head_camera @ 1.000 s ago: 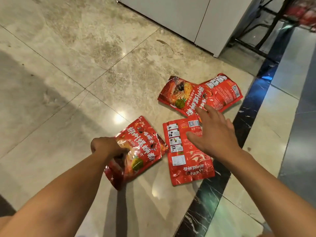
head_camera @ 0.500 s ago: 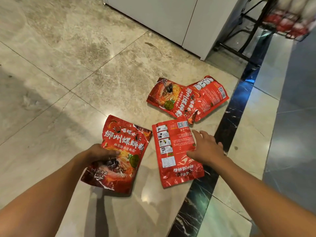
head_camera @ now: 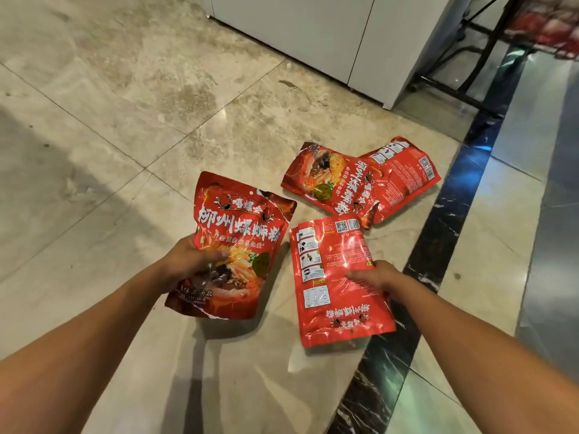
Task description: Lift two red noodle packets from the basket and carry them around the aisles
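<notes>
The left hand (head_camera: 188, 264) has its grip clamped on a red noodle pouch (head_camera: 233, 245), thumb across the printed front and fingers behind it, holding it front-up and upright to the camera, lifted off the floor (head_camera: 109, 151). Its big white characters read 柳州螺蛳粉, under a smaller line that looks like 嘻螺会; below sit a bowl picture and a round green seal. The right hand (head_camera: 374, 278) pinches the right edge of a second pouch (head_camera: 336, 280), which shows its back: a QR code at the top, a column of small white instruction panels down the left, and the name printed upside down at the near end. That grip is closed on the edge, thumb on top.

Half a second ago the left pouch hung lower and tilted; now it is raised and squared up, while the right hand has gone from resting on the second pouch to gripping it.

Beyond lie two more pouches (head_camera: 360, 180), overlapping, one face up and one back up with a barcode. A dark marble strip (head_camera: 438, 214) runs to the right, and a white cabinet (head_camera: 329, 36) stands behind.
</notes>
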